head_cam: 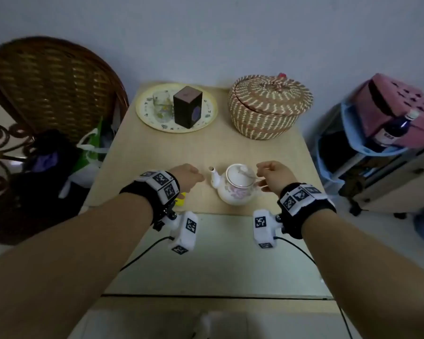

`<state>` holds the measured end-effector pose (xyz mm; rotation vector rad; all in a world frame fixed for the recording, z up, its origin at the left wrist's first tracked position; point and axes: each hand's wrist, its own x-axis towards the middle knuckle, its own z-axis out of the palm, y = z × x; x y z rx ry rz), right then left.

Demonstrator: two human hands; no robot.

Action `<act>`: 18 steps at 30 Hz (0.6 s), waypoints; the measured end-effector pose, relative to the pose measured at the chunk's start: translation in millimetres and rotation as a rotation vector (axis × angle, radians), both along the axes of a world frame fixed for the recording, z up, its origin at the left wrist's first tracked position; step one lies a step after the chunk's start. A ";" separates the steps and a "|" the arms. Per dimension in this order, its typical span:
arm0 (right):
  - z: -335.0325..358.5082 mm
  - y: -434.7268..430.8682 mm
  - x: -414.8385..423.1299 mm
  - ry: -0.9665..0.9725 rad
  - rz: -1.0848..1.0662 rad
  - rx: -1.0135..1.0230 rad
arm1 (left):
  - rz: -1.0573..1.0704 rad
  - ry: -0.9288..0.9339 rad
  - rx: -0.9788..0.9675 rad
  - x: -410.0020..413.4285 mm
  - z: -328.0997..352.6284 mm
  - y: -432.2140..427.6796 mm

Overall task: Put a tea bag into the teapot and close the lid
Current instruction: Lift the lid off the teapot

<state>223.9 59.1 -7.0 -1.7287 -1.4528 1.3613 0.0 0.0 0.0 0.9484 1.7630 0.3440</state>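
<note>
Sitting near the front edge of the pale wooden table (206, 148), one white flowered teapot (235, 185) is pointing its spout to the left, with its lid (239, 176) on top. Two bare hands are hovering on either side of it, both forearms reaching in from below with a black wrist strap carrying white marker blocks on each. The right hand (273, 176) is curling just beside the pot's right side, thumb and forefinger pinching what looks like a thin string that is running toward the lid; the tea bag itself is not showing. The left hand (186, 177) is closing into a loose fist just left of the spout, apart from it; whether it is gripping anything I cannot tell. One small yellow thing (181, 199) is peeking out under the left wrist. Farther back, one round plate (145, 106) is carrying one glass (161, 106) and one dark box (187, 106), and one lidded woven basket (269, 106) is standing to its right.
</note>
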 end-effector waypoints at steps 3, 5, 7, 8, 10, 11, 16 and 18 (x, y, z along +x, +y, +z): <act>-6.5 9.9 -2.2 -0.189 0.117 0.051 | -0.014 0.008 -0.043 13.1 -12.2 14.9; -13.3 17.0 -6.5 -0.305 0.216 0.059 | -0.019 0.022 -0.067 23.0 -20.9 29.9; -16.4 21.1 -10.7 -0.384 0.288 0.080 | 0.068 0.012 -0.055 28.3 -25.0 38.0; -16.8 24.7 -13.6 -0.418 0.295 0.094 | 0.097 0.007 -0.046 30.4 -26.1 42.3; -19.3 31.3 -18.9 -0.457 0.311 0.108 | 0.130 -0.027 -0.042 32.8 -30.8 49.0; -20.3 34.7 -21.6 -0.479 0.324 0.108 | 0.134 -0.045 -0.042 33.2 -34.3 52.8; -25.9 42.2 -26.7 -0.518 0.355 0.165 | 0.069 -0.023 -0.003 34.6 -43.8 62.8; -26.9 41.9 -26.1 -0.465 0.309 0.198 | 0.064 0.006 0.015 33.7 -45.5 64.6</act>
